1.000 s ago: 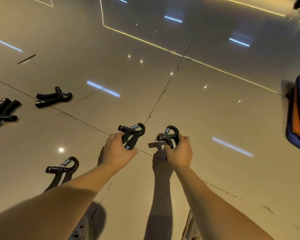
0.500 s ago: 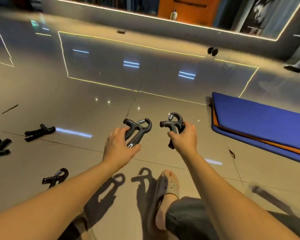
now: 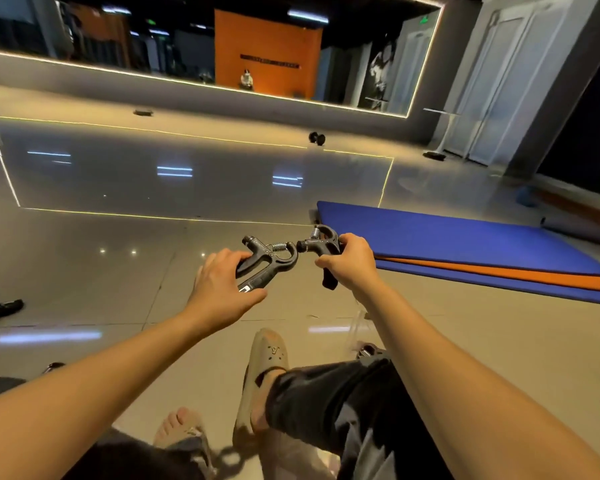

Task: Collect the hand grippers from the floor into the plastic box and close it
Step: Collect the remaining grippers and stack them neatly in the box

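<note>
Here the left hand curls its fingers round one hand gripper, and the right hand grips a second hand gripper; both are held above the floor, heads nearly touching, beside a blue mat. A third gripper lies on the floor at far left.

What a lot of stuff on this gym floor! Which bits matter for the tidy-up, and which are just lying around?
For the job:
left gripper, held by the left hand
right gripper, held by the right hand
floor gripper, far left

Lying about:
blue mat
dumbbell
grey roll
</note>
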Demonstrator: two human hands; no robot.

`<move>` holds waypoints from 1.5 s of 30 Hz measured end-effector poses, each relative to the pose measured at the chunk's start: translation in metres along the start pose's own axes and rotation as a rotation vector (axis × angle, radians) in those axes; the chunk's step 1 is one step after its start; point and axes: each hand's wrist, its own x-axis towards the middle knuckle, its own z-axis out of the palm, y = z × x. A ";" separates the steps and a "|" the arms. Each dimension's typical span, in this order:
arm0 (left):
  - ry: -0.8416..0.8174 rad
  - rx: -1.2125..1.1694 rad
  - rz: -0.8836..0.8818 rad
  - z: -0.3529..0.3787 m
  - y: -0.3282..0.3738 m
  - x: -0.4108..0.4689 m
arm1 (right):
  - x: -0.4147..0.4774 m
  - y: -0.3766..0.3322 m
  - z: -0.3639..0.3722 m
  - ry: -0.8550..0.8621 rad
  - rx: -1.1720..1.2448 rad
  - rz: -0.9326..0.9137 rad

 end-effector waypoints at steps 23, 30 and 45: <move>-0.531 -0.150 0.238 0.166 0.158 0.018 | -0.071 0.196 -0.151 0.098 0.069 0.458; -0.722 -0.158 0.267 0.203 0.177 0.033 | -0.053 0.239 -0.166 0.140 0.221 0.516; -0.992 -0.294 0.208 0.287 0.125 0.061 | 0.005 0.310 -0.123 0.050 0.340 0.677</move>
